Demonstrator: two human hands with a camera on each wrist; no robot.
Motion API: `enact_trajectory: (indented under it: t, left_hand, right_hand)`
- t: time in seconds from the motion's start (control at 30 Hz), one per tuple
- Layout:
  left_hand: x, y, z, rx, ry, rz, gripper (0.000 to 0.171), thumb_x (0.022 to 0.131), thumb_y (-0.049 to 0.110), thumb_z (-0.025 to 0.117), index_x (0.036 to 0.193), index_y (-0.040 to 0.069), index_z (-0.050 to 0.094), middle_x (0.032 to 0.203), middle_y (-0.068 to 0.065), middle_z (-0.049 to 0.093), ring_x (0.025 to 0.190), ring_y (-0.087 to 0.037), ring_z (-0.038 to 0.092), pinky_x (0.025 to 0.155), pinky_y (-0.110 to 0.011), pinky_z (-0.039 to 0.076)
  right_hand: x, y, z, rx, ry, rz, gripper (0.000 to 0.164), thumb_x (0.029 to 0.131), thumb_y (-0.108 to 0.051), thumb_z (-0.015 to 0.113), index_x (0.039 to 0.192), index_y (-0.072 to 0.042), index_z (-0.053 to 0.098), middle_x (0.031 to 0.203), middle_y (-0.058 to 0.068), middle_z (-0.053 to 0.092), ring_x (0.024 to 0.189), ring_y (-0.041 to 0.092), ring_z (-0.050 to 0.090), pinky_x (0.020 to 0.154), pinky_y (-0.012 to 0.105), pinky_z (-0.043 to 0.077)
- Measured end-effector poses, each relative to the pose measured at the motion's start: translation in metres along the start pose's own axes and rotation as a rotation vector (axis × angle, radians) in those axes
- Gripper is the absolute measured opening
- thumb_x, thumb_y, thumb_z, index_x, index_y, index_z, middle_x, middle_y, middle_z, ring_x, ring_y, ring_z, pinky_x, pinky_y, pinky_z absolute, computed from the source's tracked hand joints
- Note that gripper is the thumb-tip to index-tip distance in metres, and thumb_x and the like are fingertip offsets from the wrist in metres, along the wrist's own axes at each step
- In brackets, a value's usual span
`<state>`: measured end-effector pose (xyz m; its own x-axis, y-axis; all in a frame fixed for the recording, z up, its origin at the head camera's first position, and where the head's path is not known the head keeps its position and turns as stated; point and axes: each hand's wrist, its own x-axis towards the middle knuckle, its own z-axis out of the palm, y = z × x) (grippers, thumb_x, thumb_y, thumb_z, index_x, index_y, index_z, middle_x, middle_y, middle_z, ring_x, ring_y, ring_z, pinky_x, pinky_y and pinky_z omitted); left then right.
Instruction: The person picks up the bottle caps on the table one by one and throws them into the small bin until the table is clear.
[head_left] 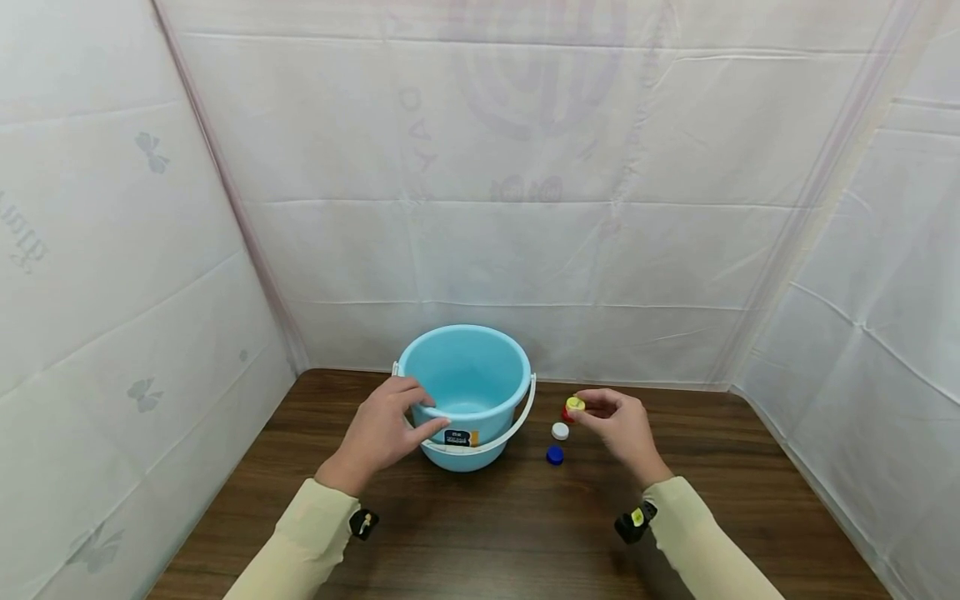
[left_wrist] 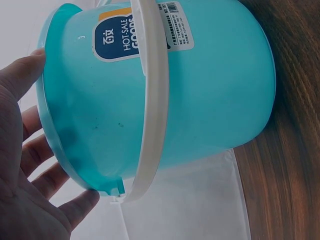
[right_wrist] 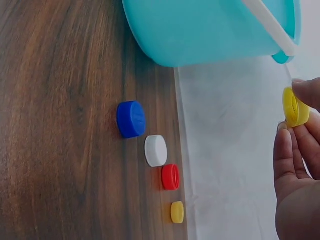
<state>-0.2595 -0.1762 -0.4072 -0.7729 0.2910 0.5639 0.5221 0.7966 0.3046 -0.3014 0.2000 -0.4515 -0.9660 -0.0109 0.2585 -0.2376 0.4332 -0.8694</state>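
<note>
Head view: A person's right hand pinches a yellow round plastic bottle cap between thumb and fingers, above a dark brown wood-grain tabletop. The open mouth of an upright light-blue round plastic bucket lies to the left of those fingers, with one side of its curved white plastic handle between the two. The left hand, on the far side of the bucket from the cap, grips the near left part of the rim.

Left wrist view: The left fingers are spread along the bucket's rim, with the thumb tip resting on the edge; the handle hangs across the outer wall.

Right wrist view: The pinched cap, round with no long axis, is raised off the tabletop and well apart from the bucket, its hollow side showing. Below, a blue round plastic cap, a white round plastic cap, a red round plastic cap and a second yellow cap form a line leading away from the person, blue nearest.
</note>
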Motion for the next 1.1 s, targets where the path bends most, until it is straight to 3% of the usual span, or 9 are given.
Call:
enact_trajectory:
  t: [0.4,0.9,1.1]
  left_hand:
    - [0.000,-0.001,0.001,-0.010,-0.003,0.010,0.029,0.079,0.043,0.088,0.086,0.020,0.073,0.090,0.006,0.064,0.087,-0.017,0.059,0.072,-0.032,0.054]
    - [0.000,-0.001,0.001,0.001,-0.001,0.005,0.029,0.079,0.045,0.088,0.086,0.020,0.073,0.090,0.007,0.064,0.088,-0.011,0.056,0.073,-0.032,0.055]
    - [0.000,-0.001,0.001,-0.007,-0.004,0.004,0.029,0.079,0.044,0.088,0.086,0.020,0.073,0.090,0.007,0.064,0.088,-0.015,0.058,0.073,-0.032,0.054]
  right_hand:
    - [-0.003,-0.013,0.000,0.034,-0.011,-0.008,0.035,0.083,-0.030,0.088,0.111,-0.012,0.077,0.106,0.008,0.076,0.090,0.015,0.072,0.077,0.021,0.058]
    - [-0.008,-0.030,0.004,0.085,-0.044,-0.066,0.035,0.083,-0.029,0.087,0.111,-0.011,0.077,0.110,0.009,0.076,0.094,0.014,0.073,0.080,0.022,0.059]
    - [-0.008,-0.033,0.008,0.094,-0.056,-0.090,0.034,0.083,-0.028,0.087,0.111,-0.011,0.077,0.111,0.010,0.076,0.093,0.012,0.073,0.079,0.023,0.059]
